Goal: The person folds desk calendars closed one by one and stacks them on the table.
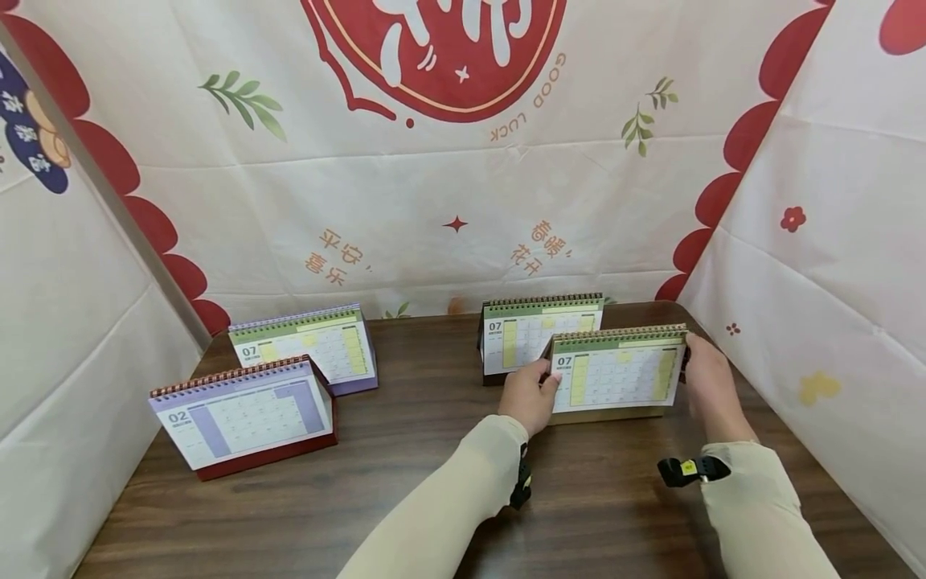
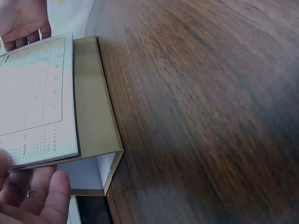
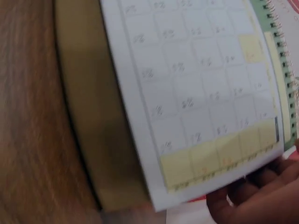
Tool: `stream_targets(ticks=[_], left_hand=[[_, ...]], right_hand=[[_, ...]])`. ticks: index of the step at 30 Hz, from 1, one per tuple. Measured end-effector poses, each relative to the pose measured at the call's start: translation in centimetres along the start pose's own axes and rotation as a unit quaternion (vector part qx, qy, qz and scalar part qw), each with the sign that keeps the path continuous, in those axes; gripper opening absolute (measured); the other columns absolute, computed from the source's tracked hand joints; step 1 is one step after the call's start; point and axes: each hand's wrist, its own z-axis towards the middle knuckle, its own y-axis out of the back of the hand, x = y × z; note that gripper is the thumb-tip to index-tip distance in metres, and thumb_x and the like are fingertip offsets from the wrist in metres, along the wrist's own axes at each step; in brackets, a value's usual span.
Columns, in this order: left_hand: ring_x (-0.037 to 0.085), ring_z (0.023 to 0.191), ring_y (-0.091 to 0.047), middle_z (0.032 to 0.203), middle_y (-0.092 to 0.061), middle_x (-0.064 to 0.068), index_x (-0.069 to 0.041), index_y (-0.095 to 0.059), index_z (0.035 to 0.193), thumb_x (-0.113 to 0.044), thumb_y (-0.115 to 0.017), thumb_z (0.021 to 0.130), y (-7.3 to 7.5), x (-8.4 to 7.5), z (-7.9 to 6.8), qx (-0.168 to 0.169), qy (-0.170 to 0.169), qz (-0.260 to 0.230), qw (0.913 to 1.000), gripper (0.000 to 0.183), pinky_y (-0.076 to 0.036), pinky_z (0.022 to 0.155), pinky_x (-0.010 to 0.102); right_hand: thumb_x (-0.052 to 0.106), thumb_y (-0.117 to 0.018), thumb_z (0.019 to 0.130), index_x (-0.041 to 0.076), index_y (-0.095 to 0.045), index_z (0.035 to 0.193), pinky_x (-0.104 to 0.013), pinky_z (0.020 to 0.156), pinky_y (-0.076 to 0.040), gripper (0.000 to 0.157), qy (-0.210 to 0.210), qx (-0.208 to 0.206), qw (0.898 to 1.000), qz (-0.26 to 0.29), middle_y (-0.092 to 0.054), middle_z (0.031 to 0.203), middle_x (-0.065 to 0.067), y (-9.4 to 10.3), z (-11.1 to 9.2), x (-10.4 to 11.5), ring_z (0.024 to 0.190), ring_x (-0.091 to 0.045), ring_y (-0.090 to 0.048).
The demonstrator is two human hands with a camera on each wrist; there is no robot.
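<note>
A tan-based desk calendar [image 1: 622,378] with a green-topped page marked 07 stands tent-like at the right of the table. My left hand [image 1: 530,398] grips its left side; in the left wrist view the thumb lies on the page side and the fingers [image 2: 56,196] go behind. At the calendar's right edge, my right hand [image 1: 712,390] holds it, its fingers [image 3: 261,196] curled behind the page in the right wrist view. Directly behind is a dark-based calendar [image 1: 542,326], also showing 07, partly hidden by the front one.
To the left, a red-based calendar [image 1: 253,414] showing 02 stands before a purple-based calendar [image 1: 340,350] showing 07. All rest on a brown wooden table [image 1: 405,474]. Printed cloth walls [image 1: 405,193] enclose the back and both sides.
</note>
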Motion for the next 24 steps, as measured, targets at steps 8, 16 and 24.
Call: stream_targets(ticks=[8,16,24], left_hand=[[0.008,0.066,-0.049,0.074,-0.055,-0.01,-0.021,-0.061,0.091,-0.03,-0.053,0.094,-0.1,0.0,-0.2,-0.001,0.002,-0.003,1.0,0.013,-0.042,0.058,0.025],[0.008,0.066,-0.049,0.075,-0.055,-0.01,-0.02,-0.061,0.091,-0.03,-0.053,0.094,-0.2,0.1,-0.4,0.0,-0.003,-0.005,1.0,0.012,-0.042,0.058,0.025],[0.008,0.062,-0.048,0.073,-0.055,-0.011,-0.023,-0.059,0.087,-0.031,-0.053,0.093,-0.4,0.2,-0.8,-0.003,-0.013,0.006,0.9999,0.012,-0.041,0.056,0.024]], right_hand=[[0.039,-0.025,0.099,0.001,-0.036,0.136,-0.033,0.078,-0.041,0.054,0.067,-0.005,0.997,-0.024,-0.039,0.13,-0.018,0.0,0.2,-1.6,0.106,-0.026,-0.041],[0.042,-0.026,0.098,0.003,-0.039,0.133,-0.028,0.066,-0.038,0.054,0.065,-0.049,0.996,-0.041,-0.042,0.124,-0.018,-1.0,-0.1,-1.8,0.096,-0.024,-0.041],[0.041,-0.024,0.099,0.004,-0.038,0.133,-0.028,0.06,-0.044,0.052,0.069,-0.049,0.996,-0.037,-0.044,0.117,-0.018,-1.2,0.0,-1.5,0.084,-0.024,-0.046]])
